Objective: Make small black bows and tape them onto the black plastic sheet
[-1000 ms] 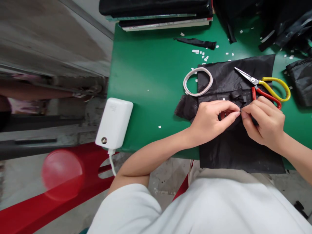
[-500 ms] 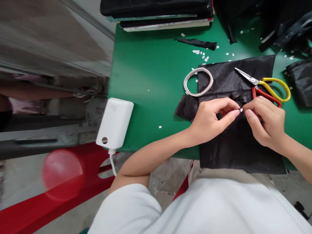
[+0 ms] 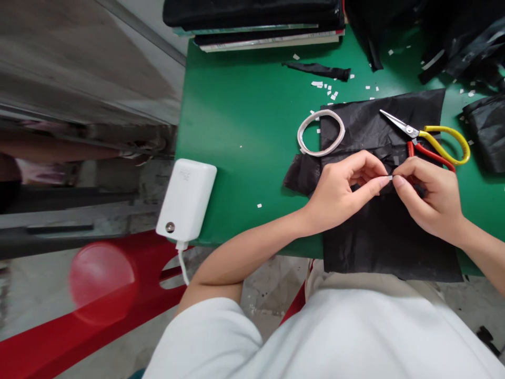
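My left hand (image 3: 347, 189) pinches a small white piece of tape (image 3: 390, 178) between thumb and forefinger, above the black fabric. My right hand (image 3: 428, 197) meets it from the other side, thumb and fingertip closed at the piece's edge. Under both hands a wrinkled black fabric sheet (image 3: 366, 245) covers the table's front edge, with a gathered black part (image 3: 389, 156) just beyond the fingertips. Scissors (image 3: 412, 131) with one yellow and one red handle lie on the sheet, partly behind my right hand. A thin roll of white tape (image 3: 302, 138) rests at the sheet's left edge.
Small white scraps (image 3: 329, 89) dot the green table (image 3: 236, 105). A black strip (image 3: 319, 69) lies near a stack of books and black items (image 3: 256, 31). More black material (image 3: 487, 131) is at the right. A white power bank (image 3: 187, 197) with a cable sits at the left corner, above a red chair (image 3: 145, 273).
My right hand's thumb and fingertip have come closer together at the white piece, which now lies flatter between the two hands. The other things have stayed in place.
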Demonstrator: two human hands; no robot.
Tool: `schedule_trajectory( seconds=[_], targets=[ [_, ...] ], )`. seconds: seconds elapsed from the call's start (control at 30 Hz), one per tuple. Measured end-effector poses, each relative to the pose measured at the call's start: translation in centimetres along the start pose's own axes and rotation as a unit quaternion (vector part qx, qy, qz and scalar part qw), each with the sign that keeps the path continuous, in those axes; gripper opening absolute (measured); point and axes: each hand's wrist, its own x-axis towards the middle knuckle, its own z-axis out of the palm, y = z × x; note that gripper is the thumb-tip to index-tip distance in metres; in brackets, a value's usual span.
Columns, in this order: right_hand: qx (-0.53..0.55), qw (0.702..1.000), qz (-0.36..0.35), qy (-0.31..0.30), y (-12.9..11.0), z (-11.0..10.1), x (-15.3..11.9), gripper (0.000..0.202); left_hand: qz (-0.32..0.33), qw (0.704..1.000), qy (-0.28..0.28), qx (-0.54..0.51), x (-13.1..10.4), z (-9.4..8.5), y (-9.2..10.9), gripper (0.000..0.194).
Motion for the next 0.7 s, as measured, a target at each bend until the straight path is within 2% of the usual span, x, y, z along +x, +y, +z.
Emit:
schedule_trajectory(
  seconds=[0.13,0.27,0.57,0.7],
  targets=[
    [0.032,0.999,0.025,-0.007,0.05,-0.09,-0.07,0.013,0.008,1.0,0.005,0.013,-0.02,0.04,-0.08,0.021],
    [0.046,0.998,0.036,-0.005,-0.03,-0.11,-0.04,0.013,0.057,0.994,-0.003,0.093,-0.15,-0.15,-0.08,0.003],
    [-0.003,1.0,-0.027,0.0,-0.04,-0.28,0.17,0.015,0.164,0.951,-0.026,0.262,-0.06,-0.36,0.24,0.014],
    [-0.018,0.998,-0.053,0.008,-0.16,-0.24,0.22,0.016,0.197,0.933,-0.033,0.299,-0.02,-0.38,-0.09,0.016]
  ],
)
